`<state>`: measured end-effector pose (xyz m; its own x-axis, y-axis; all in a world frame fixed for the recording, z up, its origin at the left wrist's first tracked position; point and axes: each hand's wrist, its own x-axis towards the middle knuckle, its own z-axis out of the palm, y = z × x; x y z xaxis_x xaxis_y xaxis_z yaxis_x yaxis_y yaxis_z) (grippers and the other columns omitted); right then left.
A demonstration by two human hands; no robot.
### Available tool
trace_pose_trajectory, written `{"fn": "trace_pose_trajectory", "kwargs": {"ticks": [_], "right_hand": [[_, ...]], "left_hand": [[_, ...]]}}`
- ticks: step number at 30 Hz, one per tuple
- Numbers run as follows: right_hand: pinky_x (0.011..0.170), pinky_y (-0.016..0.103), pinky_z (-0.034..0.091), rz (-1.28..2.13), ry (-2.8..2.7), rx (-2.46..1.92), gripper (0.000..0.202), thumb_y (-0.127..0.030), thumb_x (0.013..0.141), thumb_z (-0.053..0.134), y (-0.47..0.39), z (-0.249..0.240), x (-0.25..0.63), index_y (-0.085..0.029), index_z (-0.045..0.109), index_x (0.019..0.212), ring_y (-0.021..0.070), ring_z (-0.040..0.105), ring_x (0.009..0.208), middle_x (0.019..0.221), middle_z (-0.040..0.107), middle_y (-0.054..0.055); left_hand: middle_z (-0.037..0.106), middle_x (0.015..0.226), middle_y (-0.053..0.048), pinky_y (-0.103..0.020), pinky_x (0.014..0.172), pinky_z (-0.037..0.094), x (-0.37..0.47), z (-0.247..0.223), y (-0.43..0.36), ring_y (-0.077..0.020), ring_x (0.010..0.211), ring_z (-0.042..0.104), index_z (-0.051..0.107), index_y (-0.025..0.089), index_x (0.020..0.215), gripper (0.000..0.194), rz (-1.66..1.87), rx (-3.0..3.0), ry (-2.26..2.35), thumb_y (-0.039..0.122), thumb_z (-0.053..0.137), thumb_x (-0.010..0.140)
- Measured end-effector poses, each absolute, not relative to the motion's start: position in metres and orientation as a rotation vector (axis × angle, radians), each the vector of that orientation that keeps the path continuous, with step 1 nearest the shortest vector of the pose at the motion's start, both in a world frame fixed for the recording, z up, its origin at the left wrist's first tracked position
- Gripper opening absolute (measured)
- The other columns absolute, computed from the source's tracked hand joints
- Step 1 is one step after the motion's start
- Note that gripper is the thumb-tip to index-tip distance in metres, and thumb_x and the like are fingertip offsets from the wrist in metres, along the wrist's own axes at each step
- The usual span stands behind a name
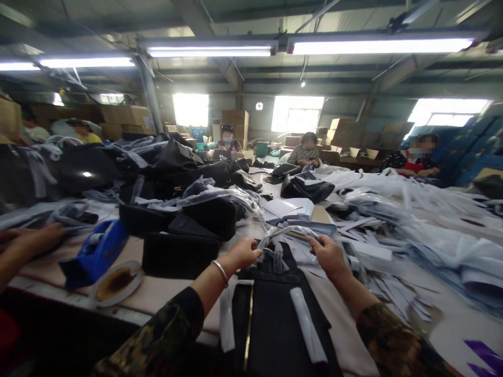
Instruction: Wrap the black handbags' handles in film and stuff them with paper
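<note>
A black bag (275, 314) with a gold zip line lies at the table's front edge, white wrapped pieces on both its sides. Above its top end, a plastic-wrapped strap (293, 229) arches between my two hands. My left hand (243, 254), with a bangle at the wrist, pinches the strap's left end. The right end is between the thumb and fingers of my right hand (328, 254). Clear plastic is bunched on the bag's top below the strap.
A blue tape dispenser (96, 251), a tape roll (117, 284) and black bags (181, 255) are on the left. Another person's hand (39, 238) reaches in at far left. Papers (291, 208) and white wrapping (444, 235) cover the right. Several people sit across the table.
</note>
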<state>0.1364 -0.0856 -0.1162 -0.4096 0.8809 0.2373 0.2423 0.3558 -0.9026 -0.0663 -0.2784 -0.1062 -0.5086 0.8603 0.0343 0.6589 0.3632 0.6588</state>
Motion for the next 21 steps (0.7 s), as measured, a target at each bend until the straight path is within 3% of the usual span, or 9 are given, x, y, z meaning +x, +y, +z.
{"fn": "trace_pose_trajectory", "kwargs": {"ticks": [4,8,13,16,19,21], "right_hand": [[0.043,0.027,0.033,1.228,-1.647,-0.873,0.045,-0.066,0.076,0.063,-0.095,-0.077,0.126,-0.025,0.048,0.068,0.0119,0.039,0.042,0.049,0.044,-0.007],[0.041,0.023,0.03,1.376,-1.551,-0.627,0.043,-0.057,0.072,0.078,-0.118,-0.033,0.146,-0.022,0.053,0.072,0.0088,0.038,0.043,0.052,0.043,-0.008],[0.04,0.023,0.031,1.034,-1.849,-0.562,0.032,-0.052,0.082,0.075,-0.167,0.014,0.195,-0.021,0.067,0.084,0.0109,0.042,0.046,0.055,0.05,-0.004],[0.046,0.024,0.042,0.807,-2.028,-0.482,0.022,-0.045,0.081,0.078,-0.195,0.027,0.218,-0.024,0.072,0.084,0.0136,0.052,0.053,0.064,0.061,-0.001],[0.052,0.027,0.049,0.821,-2.068,-0.502,0.017,-0.04,0.078,0.08,-0.21,0.022,0.239,-0.026,0.074,0.086,0.0166,0.059,0.059,0.071,0.067,0.001],[0.046,0.028,0.048,1.056,-1.981,-0.575,0.021,-0.04,0.08,0.079,-0.208,0.01,0.26,-0.027,0.075,0.095,0.0187,0.059,0.056,0.071,0.069,0.002]], "left_hand": [[0.068,0.072,-0.004,-0.029,0.064,0.041,-0.062,-0.114,-0.252,-0.0167,0.066,0.056,0.073,0.014,0.079,0.02,0.856,1.41,2.186,0.032,0.066,0.082],[0.067,0.072,-0.004,-0.026,0.064,0.041,-0.05,-0.115,-0.245,-0.0151,0.067,0.055,0.072,0.015,0.076,0.017,0.899,1.385,2.107,0.031,0.067,0.079],[0.067,0.073,-0.006,-0.024,0.055,0.043,-0.033,-0.101,-0.261,-0.0118,0.056,0.055,0.072,0.011,0.091,0.051,0.977,1.134,1.833,0.052,0.04,0.095],[0.07,0.081,-0.008,-0.024,0.056,0.047,-0.023,-0.094,-0.279,-0.0121,0.06,0.061,0.071,0.012,0.098,0.057,1.028,0.911,1.447,0.06,0.042,0.092],[0.072,0.082,-0.009,-0.025,0.058,0.049,-0.025,-0.098,-0.291,-0.0149,0.064,0.065,0.072,0.012,0.095,0.042,0.973,1.007,1.633,0.048,0.052,0.088],[0.073,0.082,-0.009,-0.026,0.061,0.05,-0.032,-0.106,-0.29,-0.0169,0.068,0.066,0.073,0.011,0.091,0.03,0.937,1.147,1.89,0.036,0.058,0.083]]}}
